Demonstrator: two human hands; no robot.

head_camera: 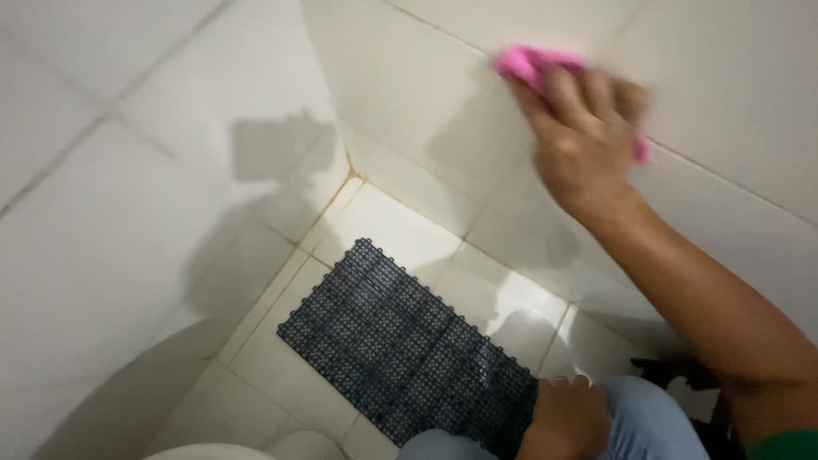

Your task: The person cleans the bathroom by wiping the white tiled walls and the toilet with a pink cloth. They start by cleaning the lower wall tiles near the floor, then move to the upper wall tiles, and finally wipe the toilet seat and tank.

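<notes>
Right hand (pixel 588 136) closed on a crumpled pink cloth (pixel 532 64) against glossy white wall tile (pixel 409 85); left hand (pixel 567 417), fingers curled, rests on denim knee (pixel 648 417) above dark perforated plastic floor mat (pixel 400 341).

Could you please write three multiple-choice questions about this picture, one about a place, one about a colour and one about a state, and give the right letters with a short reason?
1. Where does the dark grid mat lie?
A. on the tiled floor by the corner
B. hung on the wall
C. over the person's knee

2. What colour is the cloth in the right hand?
A. blue
B. pink
C. yellow

3. What is the left hand doing?
A. holding a brush
B. pressing on the wall
C. resting on the knee in blue jeans

Answers:
1 A, the mat lies flat on the floor tiles near where the two walls meet.
2 B, pink cloth shows above and beside the fingers, pressed to the wall tile.
3 C, the hand sits on the denim and nothing shows in it.
</notes>
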